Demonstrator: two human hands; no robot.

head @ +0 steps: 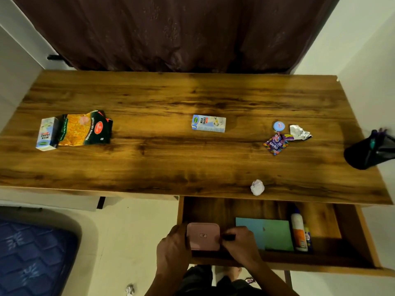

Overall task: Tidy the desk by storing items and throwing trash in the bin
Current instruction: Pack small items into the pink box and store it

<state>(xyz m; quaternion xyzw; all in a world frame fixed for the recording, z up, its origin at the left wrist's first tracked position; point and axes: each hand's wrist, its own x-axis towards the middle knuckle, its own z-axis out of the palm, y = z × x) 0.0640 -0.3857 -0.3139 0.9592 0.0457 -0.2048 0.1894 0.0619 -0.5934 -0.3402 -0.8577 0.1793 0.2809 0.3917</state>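
Note:
A pink square box [203,236] sits at the left end of the open desk drawer [363,231]. My left hand [172,248] grips its left side and my right hand [240,242] holds its right edge. The drawer also holds blue and green paper sheets [275,233], a glue bottle [298,231] and a small stick [308,237]. On the wooden desk [171,163] lie a milkshake carton [208,123], a second carton [47,133], a snack packet [84,129], a candy wrapper [276,144], a foil scrap [300,132], a small round blue tin [279,126] and a crumpled paper ball [257,187].
A black pen holder [369,151] stands at the desk's right edge. A dark curtain [171,33] hangs behind the desk. A blue mattress [34,255] lies at lower left. A crumpled scrap [130,289] lies on the floor.

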